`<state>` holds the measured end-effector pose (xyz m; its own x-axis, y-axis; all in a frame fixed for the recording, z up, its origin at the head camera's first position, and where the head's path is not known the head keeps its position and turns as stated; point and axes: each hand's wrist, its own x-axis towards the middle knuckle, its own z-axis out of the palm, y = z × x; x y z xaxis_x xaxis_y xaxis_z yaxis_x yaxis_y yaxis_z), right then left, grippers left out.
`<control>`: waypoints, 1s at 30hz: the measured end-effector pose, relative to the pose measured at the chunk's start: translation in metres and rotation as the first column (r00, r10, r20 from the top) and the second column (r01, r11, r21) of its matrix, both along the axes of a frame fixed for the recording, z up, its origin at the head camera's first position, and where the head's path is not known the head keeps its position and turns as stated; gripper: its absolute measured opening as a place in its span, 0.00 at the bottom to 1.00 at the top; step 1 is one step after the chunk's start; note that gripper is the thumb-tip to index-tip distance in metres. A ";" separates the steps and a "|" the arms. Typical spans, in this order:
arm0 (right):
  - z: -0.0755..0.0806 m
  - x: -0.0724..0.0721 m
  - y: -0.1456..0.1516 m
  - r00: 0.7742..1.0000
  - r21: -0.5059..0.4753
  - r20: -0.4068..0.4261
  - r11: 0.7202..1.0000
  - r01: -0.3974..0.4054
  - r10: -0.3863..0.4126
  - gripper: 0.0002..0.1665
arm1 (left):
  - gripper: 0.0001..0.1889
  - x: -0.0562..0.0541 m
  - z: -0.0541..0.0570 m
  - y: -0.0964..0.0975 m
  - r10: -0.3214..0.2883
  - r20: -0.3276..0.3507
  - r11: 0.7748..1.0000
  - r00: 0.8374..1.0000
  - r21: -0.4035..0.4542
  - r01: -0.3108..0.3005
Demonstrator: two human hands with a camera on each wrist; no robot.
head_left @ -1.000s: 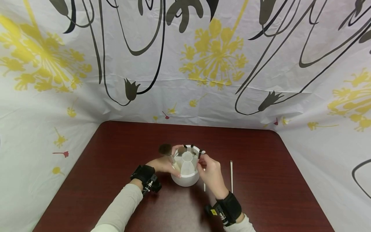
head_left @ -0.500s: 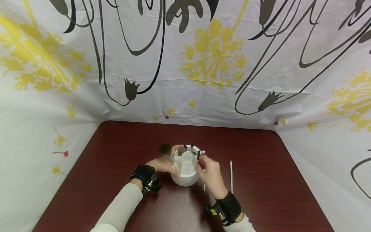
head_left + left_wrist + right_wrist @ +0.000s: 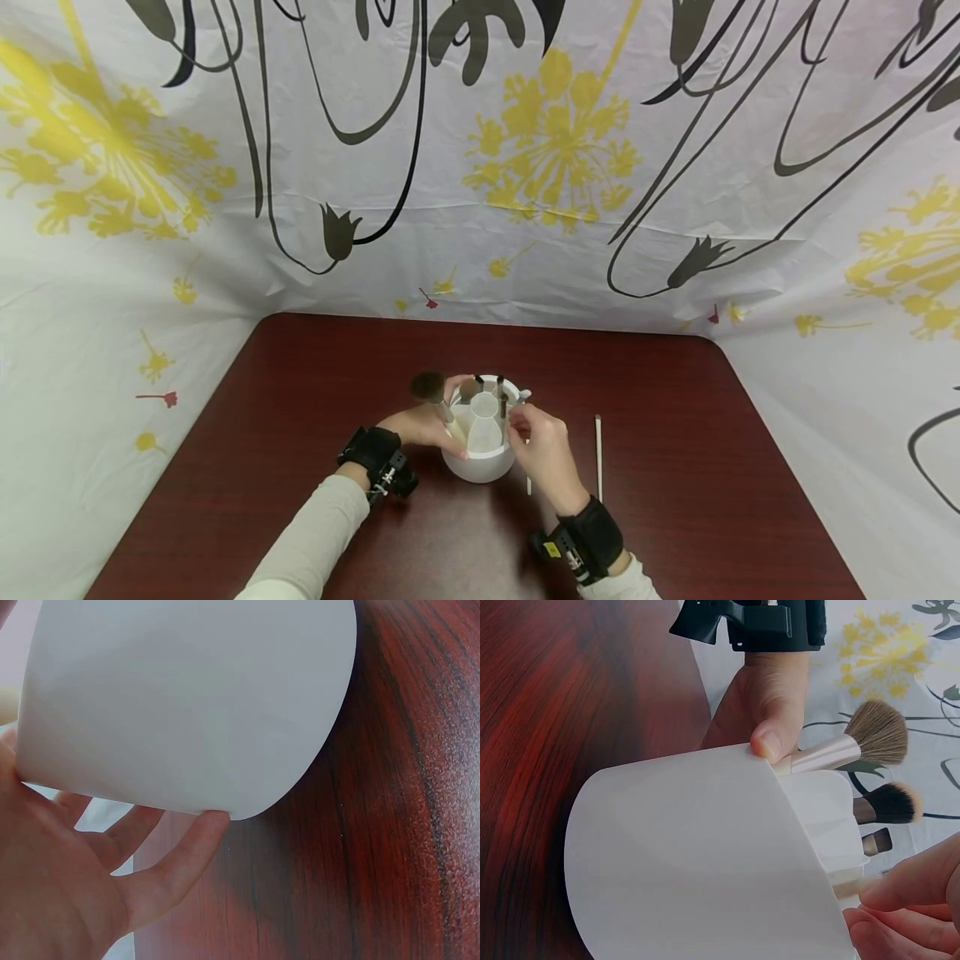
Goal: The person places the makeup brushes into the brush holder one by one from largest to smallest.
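Note:
A round white brush holder (image 3: 480,470) with inner compartments stands on the table. My left hand (image 3: 426,427) grips it from the left, its thumb at the rim in the right wrist view and fingertips against the white wall (image 3: 187,697) in the left wrist view. At the right side of the holder, my right hand (image 3: 546,446) pinches a makeup brush by its pale handle (image 3: 846,888), which reaches into a compartment. Leaning in the holder beside my left thumb is a large fluffy brush (image 3: 881,733). A black, tan-tipped brush (image 3: 897,803) and a small flat brush (image 3: 877,841) stand there too.
On the dark red table (image 3: 337,358), a slim white brush (image 3: 598,454) lies to the right of my right hand. Another pale handle (image 3: 528,485) shows partly from under that hand. A patterned cloth (image 3: 450,183) hangs behind and beside the table.
The brush in my right hand has swung from the rim's right side to the left, now more upright in the holder. My right fingers shifted slightly left; the left hand stays put.

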<state>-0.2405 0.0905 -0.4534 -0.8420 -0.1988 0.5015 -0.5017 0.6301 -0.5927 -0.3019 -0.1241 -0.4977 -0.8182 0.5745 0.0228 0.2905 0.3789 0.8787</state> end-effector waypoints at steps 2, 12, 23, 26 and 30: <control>0.000 0.000 0.000 1.000 0.005 -0.004 1.000 0.003 -0.002 0.11 | 0.58 0.001 0.001 0.001 0.004 0.003 1.000 1.000 -0.002 -0.004; 0.005 0.002 0.005 0.998 -0.001 -0.066 1.000 0.018 -0.018 0.11 | 0.58 0.002 0.004 0.000 0.011 0.004 1.000 1.000 -0.022 -0.011; 0.003 -0.003 0.026 0.986 0.049 -0.124 0.992 0.120 -0.113 0.12 | 0.59 0.000 -0.001 -0.001 0.028 -0.014 0.998 1.000 -0.054 -0.028; 0.001 -0.005 0.035 0.980 0.068 -0.127 0.984 0.164 -0.155 0.12 | 0.59 0.002 0.004 0.000 0.042 -0.023 0.996 0.999 -0.074 -0.044; -0.003 -0.007 0.049 0.973 0.095 -0.091 0.971 0.221 -0.213 0.12 | 0.59 0.005 0.012 0.001 0.053 -0.023 0.993 0.998 -0.100 -0.055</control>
